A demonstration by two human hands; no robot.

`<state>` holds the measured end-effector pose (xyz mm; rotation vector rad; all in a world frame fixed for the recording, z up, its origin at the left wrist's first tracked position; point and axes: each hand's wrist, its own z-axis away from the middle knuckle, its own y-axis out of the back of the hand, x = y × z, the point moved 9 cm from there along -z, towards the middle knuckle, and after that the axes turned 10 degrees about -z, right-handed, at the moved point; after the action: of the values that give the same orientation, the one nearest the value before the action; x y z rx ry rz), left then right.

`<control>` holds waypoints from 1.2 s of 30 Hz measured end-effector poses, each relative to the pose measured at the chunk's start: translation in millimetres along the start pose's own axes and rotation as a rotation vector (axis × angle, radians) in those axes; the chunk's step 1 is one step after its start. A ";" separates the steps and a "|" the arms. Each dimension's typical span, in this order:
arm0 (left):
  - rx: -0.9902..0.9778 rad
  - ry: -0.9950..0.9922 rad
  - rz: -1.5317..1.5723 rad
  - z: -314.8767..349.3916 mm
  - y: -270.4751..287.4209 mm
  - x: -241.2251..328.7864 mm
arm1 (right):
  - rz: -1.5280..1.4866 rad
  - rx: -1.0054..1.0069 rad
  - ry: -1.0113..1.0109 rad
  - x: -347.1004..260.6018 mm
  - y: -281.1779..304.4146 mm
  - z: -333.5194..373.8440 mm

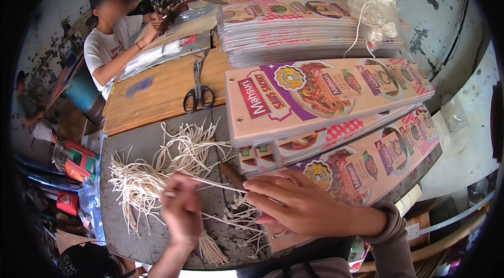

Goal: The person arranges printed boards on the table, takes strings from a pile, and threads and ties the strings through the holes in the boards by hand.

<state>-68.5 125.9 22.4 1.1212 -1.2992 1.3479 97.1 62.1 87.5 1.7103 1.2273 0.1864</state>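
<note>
A white cord [218, 182] runs taut between my two hands. My left hand [181, 210], slightly blurred, is closed on its left end, beside a heap of loose white cords [137, 186]. With fingers bent, my right hand [299, 205] pinches the other end over the near corner of a long printed panel [362, 170], which has a metal eyelet there. The hand covers part of this panel. A second cord stretch [231, 222] passes lower, between the hands. Short knotted cord ends [244, 214] lie at the panel's left edge, and a cord bunch [211, 249] hangs below my left hand.
More printed panels [325, 97] lie stacked behind, with a tall pile [310, 34] further back and a bagged tangle of cord [374, 13] on top. Black-handled scissors [198, 91] rest on a wooden board [168, 86]. Another person [113, 42] works at the far left.
</note>
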 end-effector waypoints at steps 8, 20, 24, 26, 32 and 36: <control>-0.278 -0.454 -0.102 39.9 -43.9 36.7 | -0.219 0.064 -0.055 -9.0 21.6 -6.0; -0.237 -0.247 -0.096 56.9 -74.4 19.7 | -0.342 0.367 0.064 -20.5 49.9 5.7; -0.204 -0.347 0.073 57.3 -77.5 17.9 | -0.319 0.449 0.005 -16.2 55.5 10.9; -0.171 -0.384 0.083 54.8 -77.7 20.8 | -0.378 0.479 -0.049 -15.9 56.3 10.4; -0.204 -0.420 0.138 68.4 -86.7 20.7 | -0.644 0.455 -0.156 -8.4 37.2 12.1; -0.277 -0.478 0.055 71.3 -89.1 18.1 | -0.652 0.428 -0.205 -4.7 24.9 15.7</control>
<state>17.5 56.5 56.2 1.2604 -1.8090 0.9243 120.2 48.6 100.7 1.5259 1.6742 -0.6659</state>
